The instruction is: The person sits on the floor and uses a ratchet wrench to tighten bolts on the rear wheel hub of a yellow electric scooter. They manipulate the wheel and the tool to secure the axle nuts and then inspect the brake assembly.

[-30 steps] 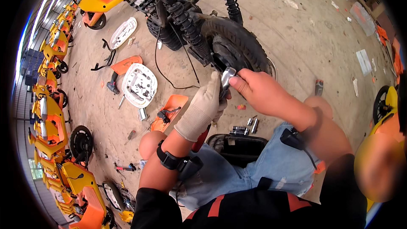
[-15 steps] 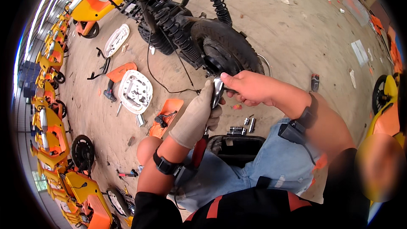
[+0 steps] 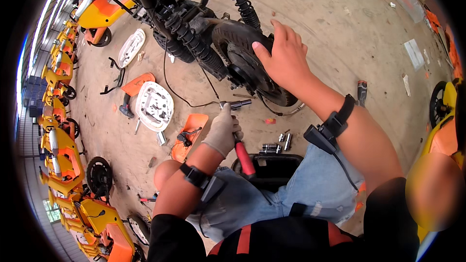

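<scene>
Left hand (image 3: 223, 130) curled round ratchet (image 3: 244, 158); right hand (image 3: 287, 59) splayed by tire (image 3: 235, 35).

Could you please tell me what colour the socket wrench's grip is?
The long, rounded grip is red, seen in the head view.

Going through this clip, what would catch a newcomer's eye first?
Probably the long row of yellow-and-orange scooters curving down the left side. Next, at top centre, the black wheel of a stripped-down frame, with the bare right hand open beside its tyre. Near the middle, the gloved left hand grips a red-handled wrench with a long metal socket at its head.
</scene>
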